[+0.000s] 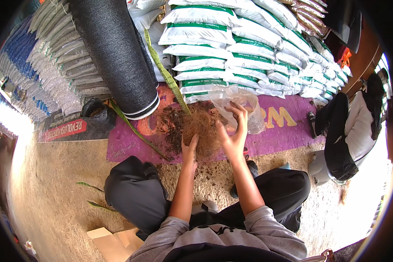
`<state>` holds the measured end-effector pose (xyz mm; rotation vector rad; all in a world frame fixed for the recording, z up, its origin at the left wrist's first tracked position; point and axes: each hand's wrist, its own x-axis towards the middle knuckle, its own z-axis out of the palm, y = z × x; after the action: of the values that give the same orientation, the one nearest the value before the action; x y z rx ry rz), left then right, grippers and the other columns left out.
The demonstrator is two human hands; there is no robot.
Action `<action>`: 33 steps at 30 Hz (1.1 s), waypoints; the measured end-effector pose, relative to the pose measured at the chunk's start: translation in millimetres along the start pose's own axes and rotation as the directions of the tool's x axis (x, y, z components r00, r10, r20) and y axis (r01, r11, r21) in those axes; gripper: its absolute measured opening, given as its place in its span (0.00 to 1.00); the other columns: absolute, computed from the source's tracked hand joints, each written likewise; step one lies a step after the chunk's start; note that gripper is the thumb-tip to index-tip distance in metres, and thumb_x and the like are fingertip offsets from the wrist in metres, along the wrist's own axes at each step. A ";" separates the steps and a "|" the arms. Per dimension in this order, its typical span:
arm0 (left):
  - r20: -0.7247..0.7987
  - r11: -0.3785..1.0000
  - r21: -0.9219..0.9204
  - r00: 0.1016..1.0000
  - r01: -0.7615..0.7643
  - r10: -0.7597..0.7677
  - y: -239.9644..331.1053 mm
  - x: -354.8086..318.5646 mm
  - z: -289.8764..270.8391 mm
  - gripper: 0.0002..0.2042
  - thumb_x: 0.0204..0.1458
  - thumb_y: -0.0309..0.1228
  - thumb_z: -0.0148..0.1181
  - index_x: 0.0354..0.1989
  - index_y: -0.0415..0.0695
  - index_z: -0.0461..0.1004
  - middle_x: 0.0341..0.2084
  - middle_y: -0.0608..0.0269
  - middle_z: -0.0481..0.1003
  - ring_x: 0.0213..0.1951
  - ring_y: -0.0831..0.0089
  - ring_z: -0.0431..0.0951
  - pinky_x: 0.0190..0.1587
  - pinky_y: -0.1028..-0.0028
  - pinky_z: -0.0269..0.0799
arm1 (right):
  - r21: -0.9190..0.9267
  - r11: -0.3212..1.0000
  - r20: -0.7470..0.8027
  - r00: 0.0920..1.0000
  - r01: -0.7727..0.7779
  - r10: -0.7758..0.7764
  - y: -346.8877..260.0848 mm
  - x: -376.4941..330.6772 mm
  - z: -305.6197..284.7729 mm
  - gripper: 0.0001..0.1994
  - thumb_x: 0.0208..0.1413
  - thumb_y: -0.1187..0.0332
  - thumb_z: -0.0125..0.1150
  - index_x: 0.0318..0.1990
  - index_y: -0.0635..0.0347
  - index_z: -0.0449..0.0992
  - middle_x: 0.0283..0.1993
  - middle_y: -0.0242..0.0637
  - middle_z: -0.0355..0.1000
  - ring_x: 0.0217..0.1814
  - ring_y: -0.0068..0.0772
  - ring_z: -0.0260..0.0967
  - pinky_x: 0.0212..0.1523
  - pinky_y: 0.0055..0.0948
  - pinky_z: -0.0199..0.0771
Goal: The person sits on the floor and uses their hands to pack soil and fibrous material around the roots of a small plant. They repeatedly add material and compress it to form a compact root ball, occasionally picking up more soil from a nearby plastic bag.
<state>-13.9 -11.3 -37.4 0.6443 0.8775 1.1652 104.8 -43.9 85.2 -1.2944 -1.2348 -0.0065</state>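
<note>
Before me, a long snake plant leaf (167,74) rises from a round, brown fibrous root ball (197,126). My left hand (190,148) grips the root ball from its near side, thumb up; its other fingers are mostly hidden. Just right of it, my right hand (235,133) is raised with its fingers apart and nothing in them. Behind that hand lies a crumpled clear plastic bag (254,114). Dark loose soil (172,126) is spread around and under the root ball on a purple banner (288,142).
White-and-green sacks (201,50) are stacked at the back. A large black roll of mesh (113,48) leans at the back left, near a black pot-like bag (96,111). Loose leaves (139,133) lie left. Another person (351,131) sits at right. Cardboard (113,244) lies at lower left.
</note>
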 end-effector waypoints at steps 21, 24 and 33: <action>0.165 0.878 -0.464 0.985 0.122 -0.050 10.7 -4.0 3.6 0.28 0.57 0.51 0.38 0.59 0.42 0.56 0.54 0.57 0.63 0.54 0.62 0.64 0.56 0.65 0.62 | -0.060 0.995 0.444 0.895 0.081 -0.046 13.6 -50.2 32.8 0.26 0.47 0.66 0.57 0.56 0.61 0.63 0.60 0.48 0.57 0.64 0.49 0.51 0.62 0.42 0.48; 0.151 0.904 -0.414 0.987 0.111 -0.051 12.1 -4.7 6.0 0.29 0.56 0.51 0.39 0.59 0.42 0.55 0.54 0.55 0.62 0.54 0.62 0.65 0.55 0.64 0.63 | 0.095 0.995 0.399 0.917 -0.039 -0.002 18.5 -49.6 33.3 0.27 0.43 0.71 0.61 0.54 0.63 0.64 0.59 0.49 0.58 0.62 0.49 0.54 0.60 0.39 0.53; 0.105 0.946 -0.319 0.994 0.059 -0.026 11.8 -12.1 4.1 0.30 0.56 0.50 0.40 0.60 0.41 0.53 0.57 0.56 0.58 0.59 0.64 0.58 0.59 0.63 0.53 | 0.415 0.808 0.443 0.868 -0.419 0.223 46.6 -42.3 19.1 0.39 0.36 0.67 0.70 0.59 0.63 0.59 0.57 0.44 0.61 0.59 0.35 0.57 0.59 0.34 0.55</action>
<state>-18.1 -19.4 -22.7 0.4096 0.5952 1.1942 102.7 -39.0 19.6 -1.0492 -1.2019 0.8055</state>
